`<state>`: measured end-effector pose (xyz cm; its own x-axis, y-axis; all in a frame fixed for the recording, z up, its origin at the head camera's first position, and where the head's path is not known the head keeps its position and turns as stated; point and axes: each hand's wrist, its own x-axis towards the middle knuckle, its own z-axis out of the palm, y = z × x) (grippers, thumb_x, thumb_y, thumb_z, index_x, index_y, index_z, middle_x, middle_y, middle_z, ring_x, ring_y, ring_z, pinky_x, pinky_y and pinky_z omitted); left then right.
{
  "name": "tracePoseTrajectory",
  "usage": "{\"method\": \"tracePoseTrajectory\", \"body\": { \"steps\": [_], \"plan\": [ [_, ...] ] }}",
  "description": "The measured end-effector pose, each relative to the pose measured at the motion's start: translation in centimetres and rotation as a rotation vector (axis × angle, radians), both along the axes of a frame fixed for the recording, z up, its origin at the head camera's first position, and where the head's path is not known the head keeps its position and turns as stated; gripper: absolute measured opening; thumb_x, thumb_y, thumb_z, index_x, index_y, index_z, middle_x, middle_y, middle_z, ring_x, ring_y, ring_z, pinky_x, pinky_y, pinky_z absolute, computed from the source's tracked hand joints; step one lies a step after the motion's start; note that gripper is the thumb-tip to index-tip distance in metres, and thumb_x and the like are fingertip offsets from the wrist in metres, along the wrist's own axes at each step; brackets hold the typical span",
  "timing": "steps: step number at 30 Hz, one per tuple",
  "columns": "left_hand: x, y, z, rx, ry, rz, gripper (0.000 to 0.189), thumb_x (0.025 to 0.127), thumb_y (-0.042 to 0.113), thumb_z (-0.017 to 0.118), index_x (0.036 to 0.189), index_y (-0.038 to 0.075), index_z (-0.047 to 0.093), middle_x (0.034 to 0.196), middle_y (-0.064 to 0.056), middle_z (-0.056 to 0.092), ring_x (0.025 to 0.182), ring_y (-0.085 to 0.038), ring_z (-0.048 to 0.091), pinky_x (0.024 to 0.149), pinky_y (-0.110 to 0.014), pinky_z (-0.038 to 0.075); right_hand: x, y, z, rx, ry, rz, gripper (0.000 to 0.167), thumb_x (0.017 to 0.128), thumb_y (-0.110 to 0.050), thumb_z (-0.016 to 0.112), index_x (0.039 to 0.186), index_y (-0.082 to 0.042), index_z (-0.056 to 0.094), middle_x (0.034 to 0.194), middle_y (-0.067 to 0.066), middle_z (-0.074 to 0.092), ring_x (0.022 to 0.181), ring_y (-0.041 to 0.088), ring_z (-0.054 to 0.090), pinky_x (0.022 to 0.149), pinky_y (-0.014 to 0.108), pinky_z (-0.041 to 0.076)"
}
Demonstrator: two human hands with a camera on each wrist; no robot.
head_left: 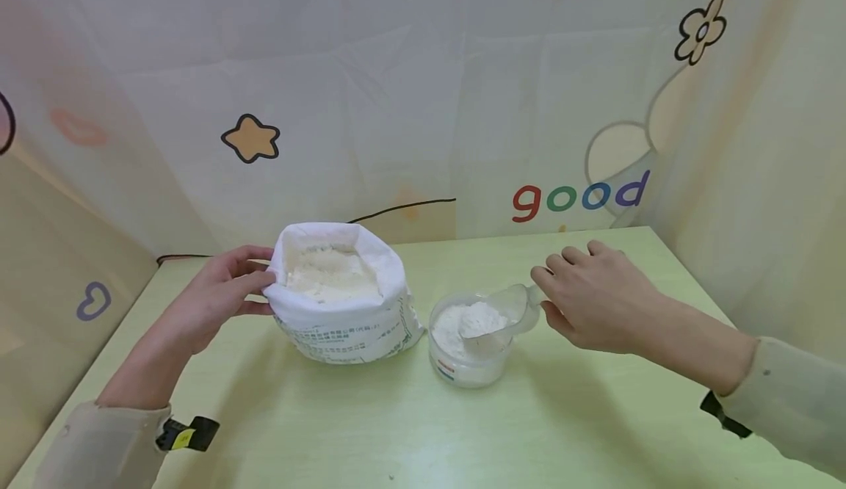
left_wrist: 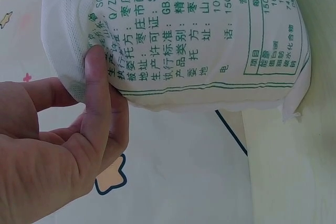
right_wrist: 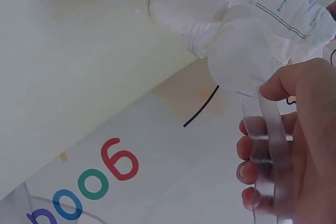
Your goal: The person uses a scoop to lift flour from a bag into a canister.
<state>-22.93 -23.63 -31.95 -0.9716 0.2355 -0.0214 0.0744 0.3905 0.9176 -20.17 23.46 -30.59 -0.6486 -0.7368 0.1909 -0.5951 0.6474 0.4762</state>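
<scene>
A white cloth flour bag point(head_left: 344, 335) with green print stands with its rolled top wide apart, white flour point(head_left: 330, 276) inside. At the bag's left rim, my left hand point(head_left: 211, 291) pinches the folded cloth between thumb and fingers; the left wrist view shows the printed side of the bag point(left_wrist: 173, 40) beside it. My right hand point(head_left: 595, 298) grips the ribbed handle of a clear plastic scoop point(right_wrist: 268, 166). Heaped with flour, the scoop tilts over a clear round tub point(head_left: 465, 375) that holds more flour. The scoop's lower edge partly hides the tub's inside.
Both containers stand side by side on a pale green table point(head_left: 396, 430), the tub just right of the bag. A printed curtain point(head_left: 396, 107) hangs behind the table and along both sides.
</scene>
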Motion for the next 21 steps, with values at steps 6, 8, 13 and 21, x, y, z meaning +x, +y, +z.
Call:
{"method": "tracePoseTrajectory", "body": {
  "steps": [6, 8, 13, 21],
  "plan": [
    [0.04, -0.01, 0.05, -0.005, -0.001, 0.005, 0.050, 0.108, 0.016, 0.054, 0.149, -0.007, 0.037, 0.135, -0.027, 0.049, 0.098, -0.019, 0.065, 0.083, -0.033, 0.061, -0.12, -0.12, 0.24, -0.006, 0.014, -0.003, 0.023, 0.085, -0.028, 0.073, 0.087, -0.009, 0.060, 0.072, 0.001, 0.052, 0.064, 0.021, 0.053, 0.053, 0.032, 0.042],
    [0.07, 0.00, 0.06, -0.007, -0.004, 0.008, 0.050, 0.108, 0.016, 0.054, 0.149, -0.007, 0.037, 0.135, -0.027, 0.049, 0.099, -0.019, 0.065, 0.083, -0.033, 0.061, -0.11, -0.21, 0.32, -0.004, 0.005, -0.006, 0.023, 0.085, -0.028, 0.073, 0.087, -0.010, 0.060, 0.072, 0.001, 0.052, 0.064, 0.020, 0.053, 0.054, 0.032, 0.041],
    [0.02, 0.02, -0.03, -0.016, -0.002, 0.009, 0.051, 0.108, 0.017, 0.054, 0.150, -0.007, 0.037, 0.135, -0.027, 0.049, 0.099, -0.020, 0.065, 0.084, -0.034, 0.061, -0.06, -0.24, 0.57, 0.001, -0.007, -0.021, 0.023, 0.085, -0.028, 0.074, 0.089, -0.009, 0.062, 0.073, 0.001, 0.054, 0.066, 0.021, 0.056, 0.055, 0.033, 0.044],
    [0.02, 0.00, -0.20, -0.010, -0.012, 0.013, 0.050, 0.108, 0.016, 0.055, 0.149, -0.006, 0.038, 0.135, -0.027, 0.049, 0.099, -0.020, 0.065, 0.084, -0.034, 0.061, 0.04, -0.20, 0.73, 0.008, -0.014, -0.025, 0.022, 0.086, -0.028, 0.075, 0.089, -0.010, 0.063, 0.073, 0.002, 0.055, 0.067, 0.022, 0.056, 0.055, 0.034, 0.044]
  ]
}}
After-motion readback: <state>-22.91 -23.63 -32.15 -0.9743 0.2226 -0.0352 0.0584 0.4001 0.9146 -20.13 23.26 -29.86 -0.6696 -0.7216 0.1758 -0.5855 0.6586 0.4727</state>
